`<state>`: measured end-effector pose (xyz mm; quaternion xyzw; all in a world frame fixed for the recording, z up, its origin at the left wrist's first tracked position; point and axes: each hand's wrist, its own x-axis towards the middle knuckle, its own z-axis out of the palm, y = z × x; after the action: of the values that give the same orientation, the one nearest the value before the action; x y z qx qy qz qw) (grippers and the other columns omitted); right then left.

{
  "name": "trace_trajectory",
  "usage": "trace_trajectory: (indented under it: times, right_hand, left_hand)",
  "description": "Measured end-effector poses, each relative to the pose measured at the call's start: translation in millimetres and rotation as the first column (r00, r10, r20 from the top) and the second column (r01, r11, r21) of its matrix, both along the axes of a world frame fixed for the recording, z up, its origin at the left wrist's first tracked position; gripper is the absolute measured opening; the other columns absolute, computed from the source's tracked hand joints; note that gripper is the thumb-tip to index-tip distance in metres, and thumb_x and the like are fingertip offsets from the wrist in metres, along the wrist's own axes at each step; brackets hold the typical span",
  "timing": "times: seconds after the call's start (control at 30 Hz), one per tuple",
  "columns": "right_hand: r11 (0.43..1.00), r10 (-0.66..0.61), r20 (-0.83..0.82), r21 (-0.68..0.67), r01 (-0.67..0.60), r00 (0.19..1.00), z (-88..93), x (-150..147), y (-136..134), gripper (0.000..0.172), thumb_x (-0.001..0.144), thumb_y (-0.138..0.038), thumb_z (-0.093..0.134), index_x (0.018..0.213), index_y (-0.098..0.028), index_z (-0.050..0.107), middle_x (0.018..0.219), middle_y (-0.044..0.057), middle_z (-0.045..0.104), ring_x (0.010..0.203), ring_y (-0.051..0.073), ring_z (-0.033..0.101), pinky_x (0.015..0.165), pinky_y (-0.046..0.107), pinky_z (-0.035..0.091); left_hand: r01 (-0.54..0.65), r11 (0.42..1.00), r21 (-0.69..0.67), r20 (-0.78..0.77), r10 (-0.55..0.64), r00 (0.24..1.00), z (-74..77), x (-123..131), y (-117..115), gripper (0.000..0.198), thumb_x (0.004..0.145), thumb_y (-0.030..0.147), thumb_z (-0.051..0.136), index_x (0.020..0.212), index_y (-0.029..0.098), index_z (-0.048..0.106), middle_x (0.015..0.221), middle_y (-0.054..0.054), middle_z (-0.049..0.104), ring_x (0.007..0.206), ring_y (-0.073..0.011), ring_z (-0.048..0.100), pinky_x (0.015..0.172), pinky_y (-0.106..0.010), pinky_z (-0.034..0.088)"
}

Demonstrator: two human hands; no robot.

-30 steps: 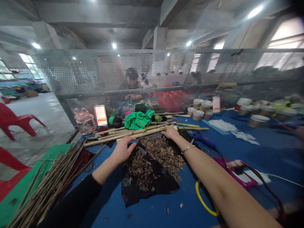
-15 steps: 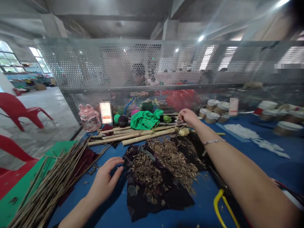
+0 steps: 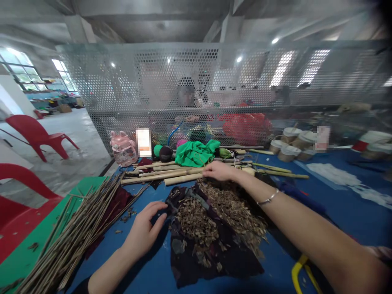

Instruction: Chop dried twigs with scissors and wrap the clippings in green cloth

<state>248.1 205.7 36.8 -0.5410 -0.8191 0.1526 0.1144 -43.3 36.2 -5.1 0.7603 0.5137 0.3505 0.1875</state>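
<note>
My left hand point(image 3: 145, 228) rests on the blue table point(image 3: 153, 269) with its fingertips on the left edge of a dark cloth point(image 3: 214, 261); the fingers look loosely spread. A heap of brown shavings point(image 3: 220, 212) lies on that cloth. My right hand point(image 3: 219, 170), with a bracelet on the wrist, reaches across to the thick bamboo sticks point(image 3: 171, 175) behind the heap and lies on them, fingers curled over; what they grip is hidden.
A bundle of thin sticks point(image 3: 70, 241) lies at the left over a green mat point(image 3: 45, 232). A green cloth point(image 3: 194, 152), a pink jar point(image 3: 123, 149), paper cups point(image 3: 289, 149) and a yellow cord point(image 3: 297, 275) lie around. A perforated metal screen point(image 3: 214, 81) stands behind, with people beyond it. Red chairs point(image 3: 36, 134) stand at left.
My right hand has come down and to the left, from raised near the cups onto the bamboo sticks. My left hand has hardly moved at the cloth's edge. The camera has shifted slightly.
</note>
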Motion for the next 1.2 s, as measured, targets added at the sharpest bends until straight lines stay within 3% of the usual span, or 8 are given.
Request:
trace_trajectory:
  times: [0.2,0.4,0.6,0.7,0.87,0.97,1.07,1.2]
  right_hand:
    - [0.906,0.423,0.122,-0.057,-0.419,0.898,-22.6,-12,-49,0.037,0.088,-0.031,0.033,0.102,-0.017,0.064,0.11,0.009,0.058,0.1,0.02,0.053,0.09,0.033,0.039]
    - [0.967,0.189,0.075,0.157,-0.199,0.979,-5.7,9,-90,0.048,0.086,-0.044,0.037,0.125,-0.017,0.047,0.128,0.01,0.047,0.117,0.022,0.042,0.099,0.037,0.033]
    - [0.964,0.095,0.063,0.241,-0.108,0.993,3.5,9,-134,0.052,0.082,-0.05,0.041,0.124,-0.018,0.047,0.123,0.011,0.05,0.115,0.026,0.043,0.097,0.041,0.035]
    - [0.967,0.1,0.112,0.224,-0.123,0.989,-4.9,1,-138,0.052,0.083,-0.048,0.039,0.127,-0.021,0.044,0.13,0.01,0.044,0.12,0.026,0.038,0.099,0.043,0.032]
    - [0.995,-0.056,0.277,0.095,0.031,0.959,-28.7,-10,-125,0.079,0.07,-0.058,0.051,0.138,-0.028,0.024,0.144,0.011,0.021,0.128,0.038,0.019,0.096,0.061,0.021]
    - [0.998,0.036,0.331,0.031,-0.049,0.943,-35.5,-13,-123,0.086,0.064,-0.053,0.059,0.138,-0.037,0.017,0.147,0.007,0.011,0.129,0.04,0.013,0.094,0.067,0.014]
    - [0.995,0.1,0.372,-0.029,-0.097,0.923,-35.5,-11,-128,0.083,0.063,-0.049,0.061,0.135,-0.041,0.022,0.145,0.008,0.018,0.126,0.042,0.019,0.089,0.068,0.018]
    - [0.992,-0.004,0.347,0.118,-0.039,0.938,-36.5,-9,-135,0.056,0.074,-0.043,0.051,0.128,-0.035,0.039,0.134,0.009,0.039,0.116,0.033,0.037,0.086,0.057,0.032]
  left_hand:
    - [-0.073,0.996,-0.041,-0.181,0.065,0.981,2.5,29,47,0.033,0.083,0.031,0.042,0.108,0.015,0.057,0.11,-0.013,0.058,0.103,-0.022,0.053,0.092,-0.035,0.039]
    - [-0.026,0.991,-0.13,-0.405,-0.029,0.914,0.4,46,84,0.024,0.076,0.035,0.052,0.081,0.014,0.063,0.089,-0.014,0.062,0.09,-0.0256,0.056,0.078,-0.033,0.041]
    - [-0.135,0.977,-0.164,-0.279,0.085,0.956,11.3,21,60,0.025,0.082,0.035,0.039,0.07,0.017,0.053,0.064,-0.003,0.056,0.061,-0.0153,0.051,0.056,-0.024,0.033]
    - [-0.193,0.962,-0.194,-0.248,0.143,0.958,12.0,2,43,0.023,0.08,0.036,0.041,0.068,0.019,0.049,0.061,0.0,0.054,0.058,-0.014,0.049,0.055,-0.023,0.032]
    - [-0.343,0.914,-0.218,-0.216,0.298,0.93,6.0,-26,28,0.015,0.076,0.033,0.047,0.07,0.019,0.046,0.064,0.0,0.054,0.061,-0.0145,0.05,0.058,-0.023,0.033]
    - [-0.368,0.89,-0.27,-0.172,0.331,0.928,0.8,-28,28,0.017,0.076,0.034,0.046,0.067,0.019,0.045,0.061,0.001,0.053,0.06,-0.0147,0.049,0.057,-0.023,0.032]
    - [-0.308,0.907,-0.287,-0.078,0.298,0.951,-3.7,-17,34,0.021,0.076,0.036,0.045,0.064,0.019,0.044,0.058,0.002,0.049,0.059,-0.0143,0.048,0.056,-0.024,0.031]
    - [-0.235,0.905,-0.354,0.163,0.307,0.938,-5.0,7,46,0.024,0.072,0.04,0.049,0.062,0.019,0.045,0.056,0.003,0.045,0.058,-0.0131,0.044,0.055,-0.024,0.03]
